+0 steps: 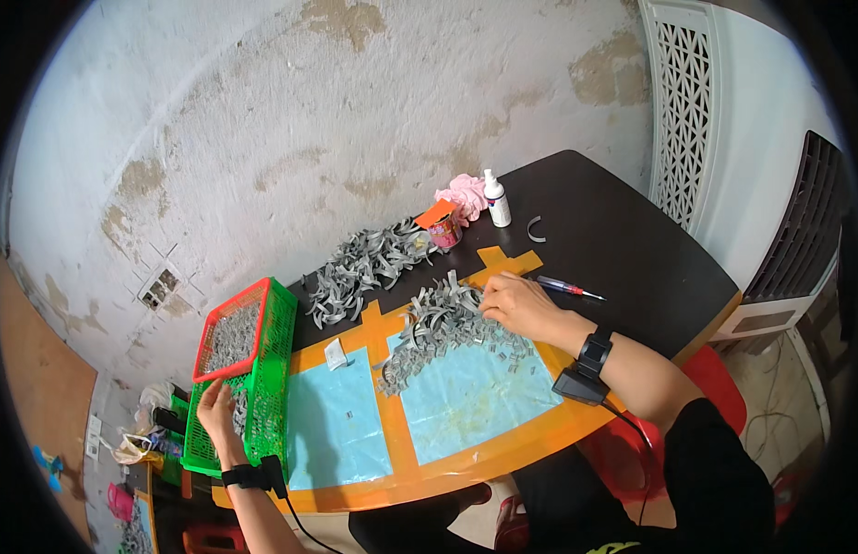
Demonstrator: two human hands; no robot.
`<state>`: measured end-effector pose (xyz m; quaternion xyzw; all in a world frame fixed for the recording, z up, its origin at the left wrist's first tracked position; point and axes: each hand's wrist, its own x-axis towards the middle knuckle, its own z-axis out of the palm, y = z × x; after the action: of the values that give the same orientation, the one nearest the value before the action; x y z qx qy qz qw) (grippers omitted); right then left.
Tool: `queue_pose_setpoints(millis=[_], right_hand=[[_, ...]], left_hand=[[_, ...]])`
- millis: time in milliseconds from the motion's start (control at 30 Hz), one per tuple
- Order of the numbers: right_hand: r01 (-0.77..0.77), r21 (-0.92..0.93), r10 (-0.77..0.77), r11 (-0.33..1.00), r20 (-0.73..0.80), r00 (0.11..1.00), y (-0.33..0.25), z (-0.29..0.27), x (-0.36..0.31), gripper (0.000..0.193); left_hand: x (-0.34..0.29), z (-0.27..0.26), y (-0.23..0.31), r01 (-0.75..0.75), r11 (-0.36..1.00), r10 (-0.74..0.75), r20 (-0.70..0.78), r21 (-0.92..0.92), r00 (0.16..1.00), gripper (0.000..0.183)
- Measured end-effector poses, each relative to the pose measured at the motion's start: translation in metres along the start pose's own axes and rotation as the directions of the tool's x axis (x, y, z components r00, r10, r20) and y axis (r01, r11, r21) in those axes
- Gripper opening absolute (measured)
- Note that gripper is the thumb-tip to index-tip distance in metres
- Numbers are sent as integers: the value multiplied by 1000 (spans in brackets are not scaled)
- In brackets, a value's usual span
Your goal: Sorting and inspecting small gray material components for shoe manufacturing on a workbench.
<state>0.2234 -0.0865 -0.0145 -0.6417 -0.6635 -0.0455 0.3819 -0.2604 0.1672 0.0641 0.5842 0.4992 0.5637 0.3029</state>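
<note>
My left hand (216,417) hangs over the near part of a green plastic basket (265,406), its fingers bent together. Whatever they may pinch is too small to make out. Grey pieces (240,406) lie in that basket beside the hand. At the right edge of a heap of grey curved strips and small grey bits (438,323), my right hand (518,305) reaches in with curled fingers, their tips against the heap. I cannot make out what those fingers grip. The heap rests on a light blue sheet (475,406) taped down with orange tape.
A red-rimmed basket (231,328) of small grey bits sits on the green one. Behind lies another pile of grey strips (364,268). Near the wall stand a tin (444,233), a pink cloth (466,196) and a white bottle (497,203). A screwdriver (569,288) lies right of my right hand.
</note>
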Motion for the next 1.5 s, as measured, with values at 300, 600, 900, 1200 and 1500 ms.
queue_pose_setpoints(millis=[300,600,900,1200,1500], right_hand=[[-106,390,102,915,30,994,-21,-13,2,6],[100,416,-155,904,100,983,-42,-16,1,7],[100,369,-79,924,-71,994,-41,-13,4,7],[-64,599,10,798,93,996,-43,-8,-1,7],[-255,780,89,572,250,964,-48,0,-1,17]], left_hand=[[-144,149,92,177,967,-2,689,-184,725,27],[-198,241,60,449,882,-122,850,-144,513,18],[-180,243,33,447,850,-164,666,-279,728,12],[-196,238,54,160,897,227,740,-412,633,24],[-202,232,60,279,910,88,801,-306,592,13]])
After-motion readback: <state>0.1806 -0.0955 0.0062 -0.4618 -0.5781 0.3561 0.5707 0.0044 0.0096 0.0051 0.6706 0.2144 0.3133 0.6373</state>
